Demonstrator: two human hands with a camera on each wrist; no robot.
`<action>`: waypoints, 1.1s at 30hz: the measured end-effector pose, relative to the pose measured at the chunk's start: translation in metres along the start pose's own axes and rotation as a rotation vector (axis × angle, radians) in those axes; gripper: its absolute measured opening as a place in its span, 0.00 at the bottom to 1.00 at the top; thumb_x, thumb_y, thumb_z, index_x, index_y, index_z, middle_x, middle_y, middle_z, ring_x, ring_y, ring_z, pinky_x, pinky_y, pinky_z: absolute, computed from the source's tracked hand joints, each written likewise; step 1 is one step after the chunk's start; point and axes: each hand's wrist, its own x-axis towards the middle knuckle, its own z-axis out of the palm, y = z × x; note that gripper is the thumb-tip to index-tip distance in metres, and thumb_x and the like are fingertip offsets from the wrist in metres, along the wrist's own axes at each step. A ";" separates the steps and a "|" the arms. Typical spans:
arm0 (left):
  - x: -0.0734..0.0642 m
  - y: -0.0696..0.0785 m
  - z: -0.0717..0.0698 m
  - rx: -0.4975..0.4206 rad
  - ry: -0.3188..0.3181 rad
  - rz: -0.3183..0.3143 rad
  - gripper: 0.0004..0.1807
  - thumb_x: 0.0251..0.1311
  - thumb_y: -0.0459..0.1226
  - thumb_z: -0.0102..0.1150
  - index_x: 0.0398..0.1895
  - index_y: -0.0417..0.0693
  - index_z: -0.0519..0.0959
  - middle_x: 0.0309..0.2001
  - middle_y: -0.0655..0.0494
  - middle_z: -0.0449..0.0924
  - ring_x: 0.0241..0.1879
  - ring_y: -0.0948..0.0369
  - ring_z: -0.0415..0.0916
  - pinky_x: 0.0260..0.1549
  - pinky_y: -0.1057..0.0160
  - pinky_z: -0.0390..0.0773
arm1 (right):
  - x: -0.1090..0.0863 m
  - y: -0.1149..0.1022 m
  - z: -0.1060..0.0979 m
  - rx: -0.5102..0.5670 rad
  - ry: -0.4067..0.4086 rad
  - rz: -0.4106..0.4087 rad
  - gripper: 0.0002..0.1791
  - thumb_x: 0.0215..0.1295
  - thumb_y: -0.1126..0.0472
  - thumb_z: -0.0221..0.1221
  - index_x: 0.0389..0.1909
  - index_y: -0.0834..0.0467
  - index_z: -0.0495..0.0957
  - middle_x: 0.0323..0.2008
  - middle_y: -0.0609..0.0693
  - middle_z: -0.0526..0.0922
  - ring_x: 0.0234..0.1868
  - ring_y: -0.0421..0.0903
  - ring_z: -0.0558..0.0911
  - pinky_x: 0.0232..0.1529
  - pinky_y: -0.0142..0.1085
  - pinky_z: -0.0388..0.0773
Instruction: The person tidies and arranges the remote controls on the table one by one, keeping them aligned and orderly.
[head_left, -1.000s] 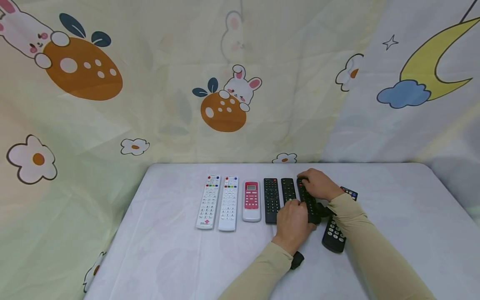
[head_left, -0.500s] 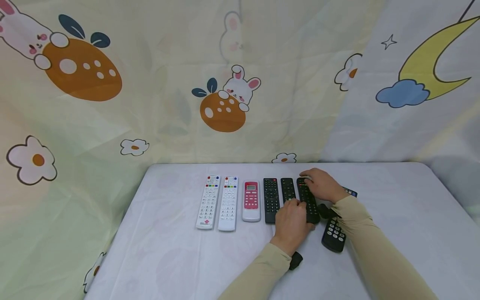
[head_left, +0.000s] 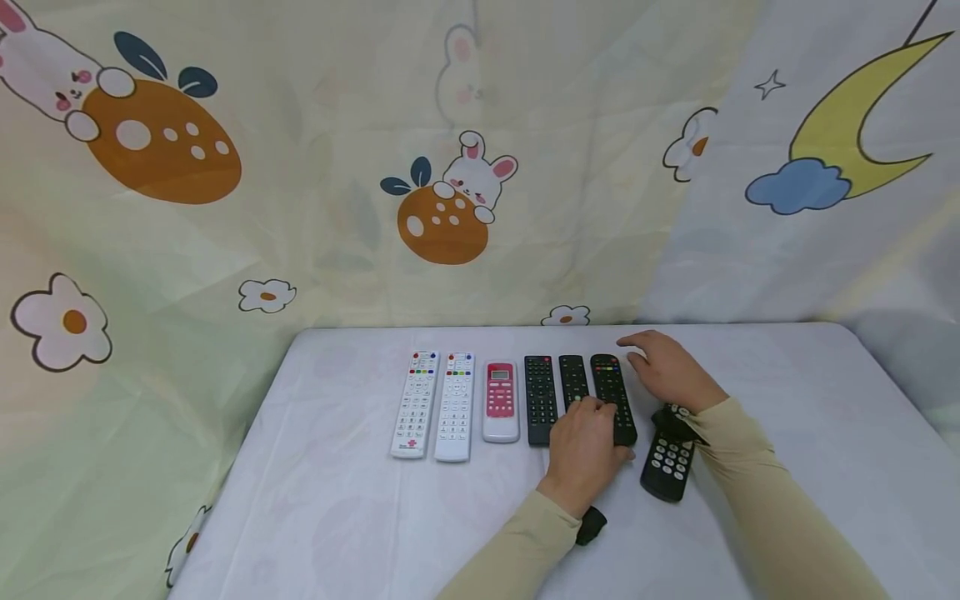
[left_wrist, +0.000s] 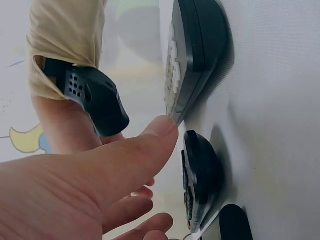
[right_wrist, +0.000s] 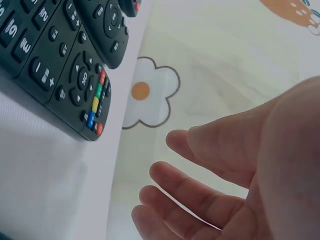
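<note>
My left hand is over the lower ends of two black remote controls, the narrow remote and the right-hand remote of the row. In the left wrist view its thumb is extended near the end of a black remote, with its fingers loosely bent and gripping nothing visible. My right hand hovers right of the row, apart from the remotes. In the right wrist view its fingers are loosely spread and hold nothing. Beneath the right wrist lies a tilted black remote with round pale buttons.
Two long white remotes, the left one and its neighbour, a white remote with a pink panel and another black remote continue the row leftward. The white table meets a printed cloth behind.
My right hand has let go of the right-hand black remote and moved right, away from its top end. That remote stands straighter in the row. The left hand has barely moved.
</note>
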 end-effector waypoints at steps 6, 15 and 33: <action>-0.004 0.002 -0.004 -0.014 -0.002 0.024 0.31 0.40 0.52 0.82 0.50 0.52 0.87 0.45 0.59 0.84 0.43 0.65 0.79 0.36 0.67 0.79 | -0.012 0.004 -0.004 0.015 0.037 -0.031 0.18 0.73 0.70 0.49 0.58 0.73 0.76 0.58 0.73 0.76 0.62 0.70 0.72 0.61 0.62 0.65; -0.009 0.006 -0.007 -0.034 -0.036 0.040 0.31 0.42 0.53 0.81 0.51 0.52 0.87 0.46 0.61 0.84 0.43 0.66 0.78 0.36 0.68 0.79 | -0.031 0.011 -0.010 0.045 0.070 -0.006 0.18 0.75 0.68 0.48 0.60 0.72 0.75 0.59 0.73 0.74 0.62 0.71 0.71 0.60 0.64 0.65; -0.014 0.019 -0.006 -0.016 -0.112 0.048 0.32 0.45 0.57 0.78 0.53 0.55 0.85 0.46 0.62 0.84 0.43 0.67 0.80 0.36 0.70 0.79 | -0.061 0.032 -0.016 0.081 0.090 0.124 0.21 0.77 0.64 0.47 0.63 0.73 0.71 0.60 0.76 0.70 0.56 0.73 0.74 0.51 0.66 0.71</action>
